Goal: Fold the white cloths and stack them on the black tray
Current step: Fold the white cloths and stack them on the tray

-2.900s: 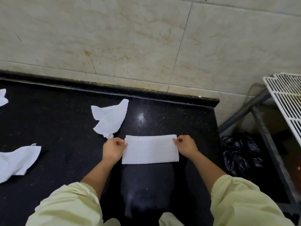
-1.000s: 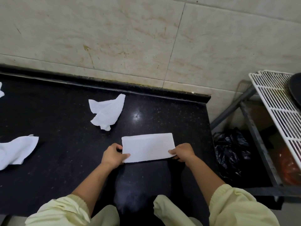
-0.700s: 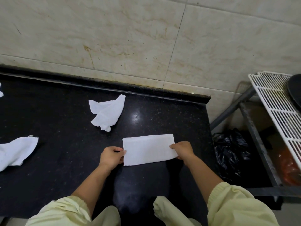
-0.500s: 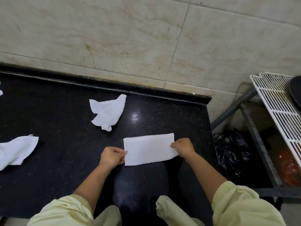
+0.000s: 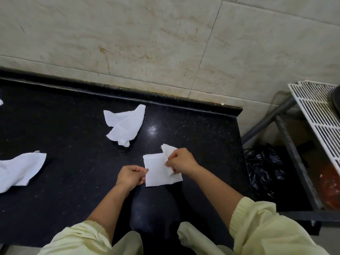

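1. A person's view down onto a black countertop (image 5: pixel 64 126) set against a beige tiled wall (image 5: pixel 147 43); pale yellow sleeves (image 5: pixel 257 227) fill the bottom of the view.
2. A partly folded white cloth (image 5: pixel 156 172) lies on the counter near its front right; it sits between the two hands.
3. The left hand (image 5: pixel 131 176) has its fingers curled and pinches the cloth's left edge against the counter.
4. The right hand (image 5: pixel 181 161) pinches the cloth's right end; that end is raised off the counter and turned over above the rest of the cloth.
5. A crumpled white cloth (image 5: pixel 124 125) lies further back, towards the wall; another loose white cloth (image 5: pixel 18 170) lies at the far left, well apart from the hands.
6. To the right of the counter stands a white wire rack (image 5: pixel 316 115) on a grey metal frame; a black plastic bag (image 5: pixel 265 170) lies below it.
7. A dark curved object (image 5: pixel 337 100) rests on the rack, cut off by the frame edge; whether it is the tray cannot be told.
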Available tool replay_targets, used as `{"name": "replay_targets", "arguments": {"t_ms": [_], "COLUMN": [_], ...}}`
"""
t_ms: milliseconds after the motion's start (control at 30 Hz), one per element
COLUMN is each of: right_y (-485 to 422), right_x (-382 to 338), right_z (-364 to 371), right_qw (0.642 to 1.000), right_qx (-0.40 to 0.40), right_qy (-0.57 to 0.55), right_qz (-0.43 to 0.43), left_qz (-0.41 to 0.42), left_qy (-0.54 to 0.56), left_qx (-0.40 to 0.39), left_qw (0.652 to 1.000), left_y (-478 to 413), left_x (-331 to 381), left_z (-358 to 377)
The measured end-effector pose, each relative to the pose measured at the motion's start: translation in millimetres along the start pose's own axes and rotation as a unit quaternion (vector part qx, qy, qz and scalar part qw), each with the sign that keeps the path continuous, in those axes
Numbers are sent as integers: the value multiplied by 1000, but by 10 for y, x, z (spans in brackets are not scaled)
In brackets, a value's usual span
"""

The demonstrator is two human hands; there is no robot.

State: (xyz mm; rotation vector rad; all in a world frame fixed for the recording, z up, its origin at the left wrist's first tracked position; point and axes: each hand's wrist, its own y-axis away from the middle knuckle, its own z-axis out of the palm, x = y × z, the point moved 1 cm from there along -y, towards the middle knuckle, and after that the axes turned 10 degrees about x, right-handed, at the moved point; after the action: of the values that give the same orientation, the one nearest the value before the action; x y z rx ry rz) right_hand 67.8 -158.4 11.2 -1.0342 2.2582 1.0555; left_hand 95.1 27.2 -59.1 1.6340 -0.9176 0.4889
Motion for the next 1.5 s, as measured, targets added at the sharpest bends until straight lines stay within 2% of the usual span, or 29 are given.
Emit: {"name": "replay_targets", "arguments": {"t_ms": [267, 567, 733, 833, 933, 1000, 1133, 1200, 1500], "right_y": [43, 75, 94, 45, -13, -8, 152, 215, 280], "right_x": [-90, -32, -28, -34, 43, 171, 455, 567, 764], "right_z": [493, 635, 653, 494, 176, -25, -101, 1, 234], "right_qw": [999, 999, 997, 998, 997, 999, 992, 985, 975], "right_qx": [-16, -22, -52, -53, 4, 19, -45, -41, 32], "right_qy": [31, 43, 42, -25, -66, -30, 102, 155, 184], "right_qz": [-13, -19, -26, -18, -25, -41, -50, -67, -117], "left_qz": [-4, -15, -15, -28, -35, -12, 18, 18, 18], "left_qy": [14, 25, 18, 26, 34, 15, -45, -62, -61], "left_qx": [-5, -11, -8, -10, 1, 8, 17, 27, 41], "left_qw": [1000, 1000, 1000, 999, 999, 1000, 999, 998, 997], "left_y": [-12, -13, 9, 31, 62, 67, 65, 60, 48], "left_x": [-31, -33, -31, 14, 60, 50, 9, 11, -6], "left_z": [-6, -17, -31, -25, -7, 14, 32, 37, 42]}}
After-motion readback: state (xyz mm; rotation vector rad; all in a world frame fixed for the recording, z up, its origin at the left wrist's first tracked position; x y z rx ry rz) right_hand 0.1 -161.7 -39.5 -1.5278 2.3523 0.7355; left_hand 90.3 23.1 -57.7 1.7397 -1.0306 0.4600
